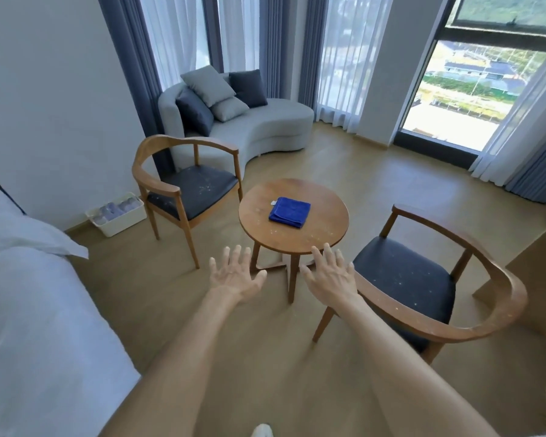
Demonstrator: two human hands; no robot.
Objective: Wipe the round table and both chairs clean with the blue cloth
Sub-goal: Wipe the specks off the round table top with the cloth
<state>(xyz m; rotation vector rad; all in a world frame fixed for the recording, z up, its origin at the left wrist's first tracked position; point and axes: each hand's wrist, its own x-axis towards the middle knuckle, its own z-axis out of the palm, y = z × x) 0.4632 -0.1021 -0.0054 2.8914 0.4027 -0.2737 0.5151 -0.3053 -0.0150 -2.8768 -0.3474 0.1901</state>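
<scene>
White bedding of a bed [29, 294] fills the left edge of the frame. Just right of it, at mid-left by the wall, you see a white bin [119, 214] on the floor with rolled items inside. Next comes the left chair [186, 181], wood-framed with a dark seat flecked with pale specks; behind it, in the upper middle, sits a curved grey sofa [259, 127] with grey and dark cushions.

Your left hand [234, 274] hangs in the lower middle of the frame, fingers straight and spread, palm down, holding nothing. Above and just right of it stands the round wooden counter [325, 230], its top dotted with pale crumbs. The blue cloth [290, 212] lies folded flat near the middle of the counter, well apart from both hands. Your right hand [328, 274] is likewise spread flat and empty, its fingertips overlapping the counter's near edge in the picture; you cannot tell if they touch it.

At the right, the right chair [423, 279] has the same speckled dark seat. A window [473, 89] fills the upper right.
</scene>
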